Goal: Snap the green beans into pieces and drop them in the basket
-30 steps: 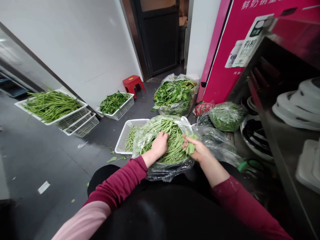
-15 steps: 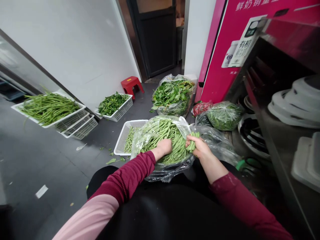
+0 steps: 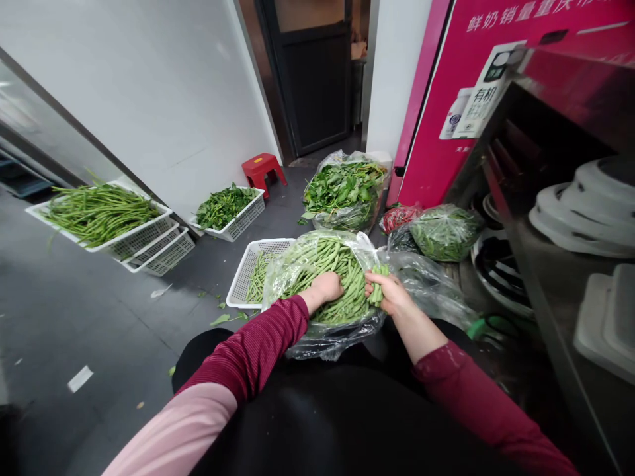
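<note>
A clear plastic bag (image 3: pixel 278 281) lies wide across my lap, heaped with long green beans (image 3: pixel 325 254). My right hand (image 3: pixel 394 292) is wrapped round a bunch of green beans (image 3: pixel 378 285) at the bag's right side, the cut or snapped ends pointing up. Over the middle of the heap, my left hand (image 3: pixel 327 287) is closed with its fingertips down among the beans; what it grips is hidden. Beyond the bag on the left, a white basket (image 3: pixel 238 281) holds some more beans and is partly covered by the bag.
White baskets of long green stems (image 3: pixel 166 215) are stacked at left. Behind stand a basket of leafy greens (image 3: pixel 243 217), a red stool (image 3: pixel 262 170) and a big bag of leaves (image 3: pixel 347 188). To the right are bagged vegetables (image 3: pixel 446 231) and a metal shelf (image 3: pixel 540 297) with lids.
My right hand with the bunch of beans has shifted slightly left. My left hand has stayed nearly in place over the heap, still closed.
</note>
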`<state>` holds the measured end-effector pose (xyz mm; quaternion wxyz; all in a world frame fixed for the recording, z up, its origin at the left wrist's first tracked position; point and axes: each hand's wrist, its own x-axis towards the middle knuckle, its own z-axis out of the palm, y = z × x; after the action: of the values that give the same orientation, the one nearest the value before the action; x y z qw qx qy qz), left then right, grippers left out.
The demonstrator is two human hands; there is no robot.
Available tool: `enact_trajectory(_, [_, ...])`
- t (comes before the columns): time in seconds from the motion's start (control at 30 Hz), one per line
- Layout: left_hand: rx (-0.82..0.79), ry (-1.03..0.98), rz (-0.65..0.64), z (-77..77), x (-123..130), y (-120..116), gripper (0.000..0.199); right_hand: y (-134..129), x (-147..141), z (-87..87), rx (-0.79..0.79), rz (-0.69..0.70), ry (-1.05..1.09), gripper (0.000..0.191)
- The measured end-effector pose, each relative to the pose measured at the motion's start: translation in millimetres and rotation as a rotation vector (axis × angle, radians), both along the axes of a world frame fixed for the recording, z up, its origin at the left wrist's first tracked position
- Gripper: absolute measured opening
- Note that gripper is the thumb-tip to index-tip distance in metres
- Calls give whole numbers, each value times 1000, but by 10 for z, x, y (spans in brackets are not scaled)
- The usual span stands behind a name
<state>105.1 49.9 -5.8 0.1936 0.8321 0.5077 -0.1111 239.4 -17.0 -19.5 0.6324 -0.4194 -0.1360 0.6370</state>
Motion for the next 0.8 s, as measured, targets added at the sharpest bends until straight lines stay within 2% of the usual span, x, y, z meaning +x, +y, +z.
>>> enact_trajectory(0.17, [-15, -69, 47, 36, 4, 14, 13, 10, -22, 11, -11, -1, -11, 18])
enact_trajectory(0.3, [-24, -217, 97, 249, -103, 109, 15, 18, -13, -19, -12, 24, 6, 16])
enact_trajectory(0.37, [-198, -384, 171, 374, -181, 108, 20, 34, -35, -39, -60, 70, 38, 14])
enact_trajectory(0.43, [-476, -579, 268, 453, -247, 26, 23, 57, -96, -51, -123, 115, 96, 11])
enact_trajectory(0.5, [-694, -713, 345, 466, -298, -126, 24, 80, -186, -52, -143, 134, 146, 9])
enact_trajectory(0.57, [-777, -794, 425, 427, -341, -300, 26, 93, -283, -41, -99, 127, 138, 11])
enact_trajectory(0.63, [-760, -836, 501, 373, -386, -449, 28, 92, -368, -23, -23, 74, 63, 15])
enact_trajectory(0.7, [-665, -805, 519, 335, -436, -553, 29, 82, -437, -4, 44, -10, -24, 18])
enact_trajectory(0.73, [-576, -760, 491, 326, -461, -591, 30, 75, -466, 3, 64, -53, -59, 19])
enact_trajectory(0.8, [-298, -641, 381, 327, -512, -650, 31, 62, -516, 13, 82, -111, -96, 18])
